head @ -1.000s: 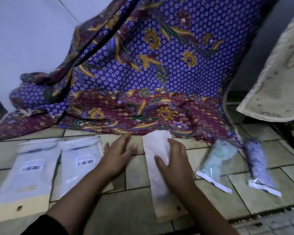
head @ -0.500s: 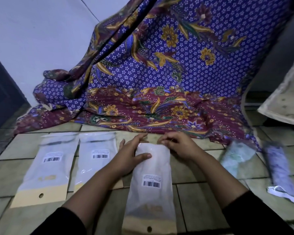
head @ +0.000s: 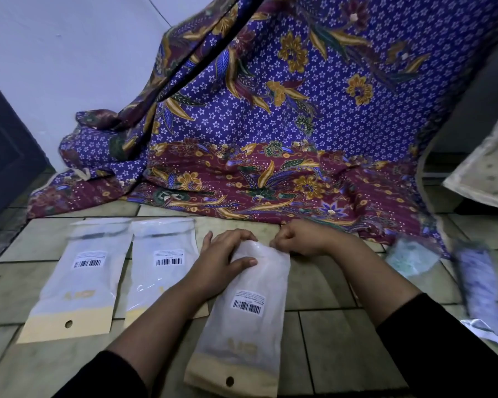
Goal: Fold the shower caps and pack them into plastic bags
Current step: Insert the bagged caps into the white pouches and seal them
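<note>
Watching from close by, I see both of the person's hands at the far end of one plastic bag (head: 247, 308) on the tiled floor (head: 337, 349). The bag lies long-ways, running from the person out toward the big flowered cloth (head: 270, 124), a little tilted. Its tan strip with the round hole is at the near end and its mouth is at the far end.

The left hand (head: 222, 261) sits on the bag's far left corner, with the fingers bent over the edge and the thumb laid across the front. The right hand (head: 298, 239) is at the far right corner, fingers curled tight, pinching what looks like the edge of the mouth. Both hands are just as near the mouth, so I think they mean to pull it open.

The shower caps are well off to the right of the bag: a pale green cap (head: 411, 257), and past it a purple cap (head: 477, 285). Both are blurry, so I cannot tell how they are folded. The right hand is nearer to them, so it would likely do the reaching.

Left of the bag lie a second bag (head: 158, 271) and a third bag (head: 78, 285), flat, side by side, stickers up. Behind the bag the cloth hangs down and spreads over the floor. Far to the left are a white wall (head: 69, 53) and a dark door (head: 6, 153).
</note>
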